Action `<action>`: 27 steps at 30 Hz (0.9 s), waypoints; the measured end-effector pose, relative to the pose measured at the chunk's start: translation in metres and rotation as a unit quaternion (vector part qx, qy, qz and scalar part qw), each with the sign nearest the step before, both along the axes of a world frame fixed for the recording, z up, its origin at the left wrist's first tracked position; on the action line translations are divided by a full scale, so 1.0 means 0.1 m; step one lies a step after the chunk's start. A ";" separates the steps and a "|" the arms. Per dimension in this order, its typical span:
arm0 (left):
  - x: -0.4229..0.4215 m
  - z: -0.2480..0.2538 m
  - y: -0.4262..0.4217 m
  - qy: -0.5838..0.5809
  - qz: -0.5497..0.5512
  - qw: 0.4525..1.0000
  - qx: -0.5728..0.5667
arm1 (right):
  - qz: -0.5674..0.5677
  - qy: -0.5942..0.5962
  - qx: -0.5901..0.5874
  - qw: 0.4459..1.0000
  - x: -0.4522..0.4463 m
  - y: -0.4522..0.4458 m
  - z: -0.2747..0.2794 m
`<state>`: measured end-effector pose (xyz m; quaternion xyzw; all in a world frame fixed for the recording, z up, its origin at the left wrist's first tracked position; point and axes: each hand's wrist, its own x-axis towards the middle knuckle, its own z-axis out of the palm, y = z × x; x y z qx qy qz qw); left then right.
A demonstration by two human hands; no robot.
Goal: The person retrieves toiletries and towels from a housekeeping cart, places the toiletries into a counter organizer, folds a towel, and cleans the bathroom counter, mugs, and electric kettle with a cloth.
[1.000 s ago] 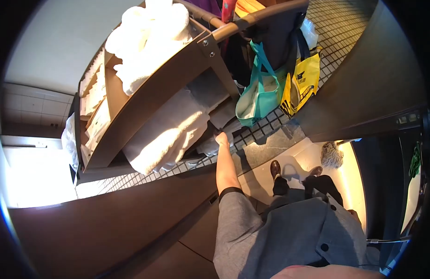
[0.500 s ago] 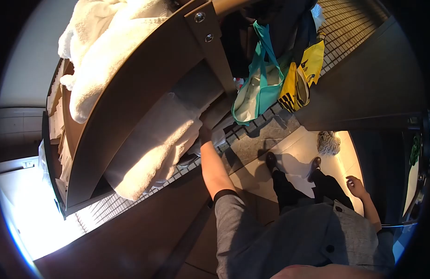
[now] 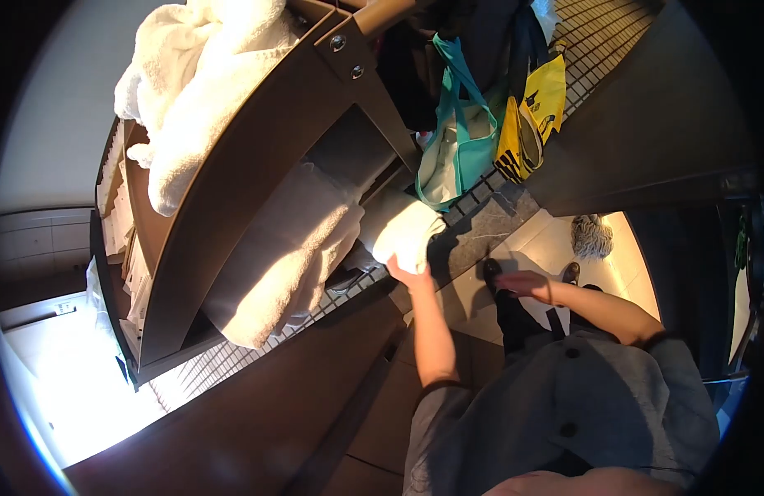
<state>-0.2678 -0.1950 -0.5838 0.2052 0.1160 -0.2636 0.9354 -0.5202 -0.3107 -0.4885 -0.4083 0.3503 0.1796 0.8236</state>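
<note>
My left hand [image 3: 411, 274] is closed on the near end of a folded white towel [image 3: 405, 230], just outside the low opening of a brown cart [image 3: 233, 149]. The towel's far end reaches back toward that opening. My right hand [image 3: 521, 285] is held in front of my body, fingers stretched out and nothing in it. Beside the held towel, a larger crumpled white towel [image 3: 283, 264] spills from the cart's lower shelf.
More white towels [image 3: 208, 91] are heaped on the cart's top. A teal bag [image 3: 460, 157] and a yellow bag [image 3: 531, 124] hang at its end. A brown door [image 3: 630, 132] stands to the right. A grey fluffy mop head [image 3: 591, 237] lies on the floor.
My left hand has come out of the cart's lower opening with the folded white towel. My right hand has moved from my side to in front of my body.
</note>
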 end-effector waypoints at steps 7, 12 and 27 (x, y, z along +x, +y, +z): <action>-1.10 0.71 0.06 0.064 -0.093 0.994 -0.003 | -0.297 -0.045 0.095 0.949 1.19 0.37 0.10; -1.57 0.87 0.24 0.085 -0.049 0.994 -0.041 | -0.272 -0.078 -0.141 0.949 0.71 0.29 0.60; -3.02 1.34 -0.74 -0.027 -0.438 0.898 0.030 | -0.247 -0.057 -0.318 0.914 -3.41 -0.77 1.63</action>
